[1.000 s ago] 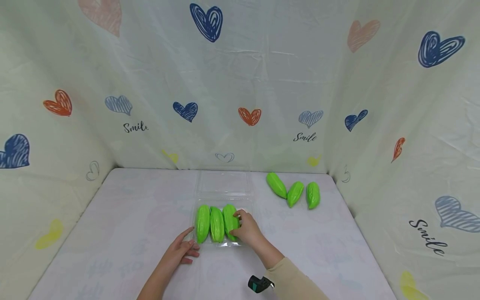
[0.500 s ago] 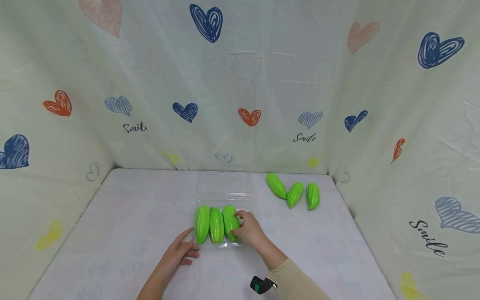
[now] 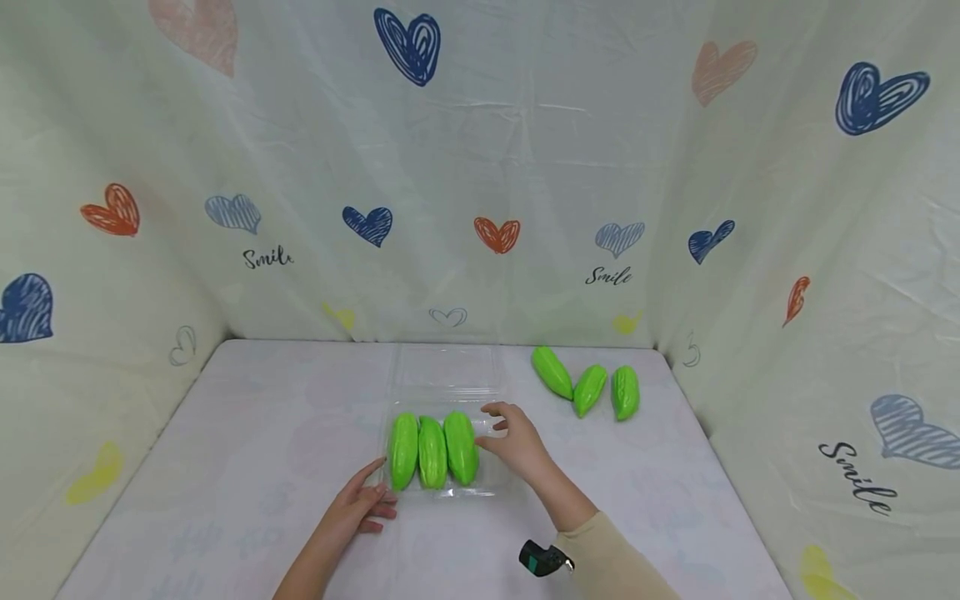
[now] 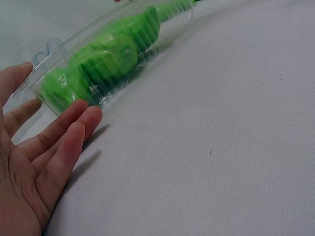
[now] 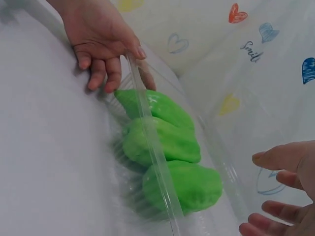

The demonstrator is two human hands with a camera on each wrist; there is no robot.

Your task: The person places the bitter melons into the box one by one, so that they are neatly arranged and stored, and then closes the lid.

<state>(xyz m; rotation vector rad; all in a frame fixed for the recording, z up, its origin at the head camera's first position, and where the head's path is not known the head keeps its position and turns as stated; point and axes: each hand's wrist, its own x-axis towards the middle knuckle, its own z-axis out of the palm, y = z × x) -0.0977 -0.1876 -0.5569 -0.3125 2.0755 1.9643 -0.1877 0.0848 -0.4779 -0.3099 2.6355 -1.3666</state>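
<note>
Head view: backdrop (image 3: 480, 150) reads "Smile" while left hand (image 3: 358, 504) and right hand (image 3: 519, 442), fingers relaxed, flank boxed green gourds (image 3: 432, 454).

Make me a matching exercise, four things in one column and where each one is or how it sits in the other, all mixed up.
Things
1. Left hand
2. Right hand
3. Loose green vegetables
4. Container lid

Places or states
A. Toward the far right of the table
B. At the near left of the clear container
C. Folded back, open
D. Just right of the boxed vegetables, holding nothing

Pairs: 1-B, 2-D, 3-A, 4-C
</note>
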